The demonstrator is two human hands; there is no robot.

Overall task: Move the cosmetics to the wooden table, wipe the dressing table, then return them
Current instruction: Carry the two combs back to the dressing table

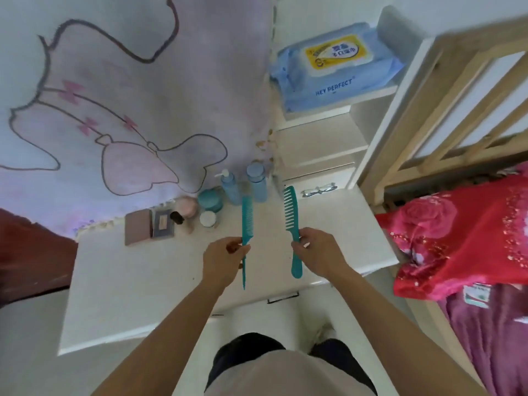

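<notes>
Pinches a fine-toothed teal comb [247,218] in the left hand [225,260], grips a wide-toothed teal comb [291,215] in the right hand [315,252], both upright over the white tabletop [128,281]; beyond, blue bottles [256,181], jars [211,200] and a palette [138,231] along its far edge.

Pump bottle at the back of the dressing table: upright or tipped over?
Upright. The pump bottle stands on its base on the dressing table, white pump head on top, beside a capped blue bottle.

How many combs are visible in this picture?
2. A fine comb is held in the left hand; a wide-toothed comb is held in the right hand. I see no others.
</notes>
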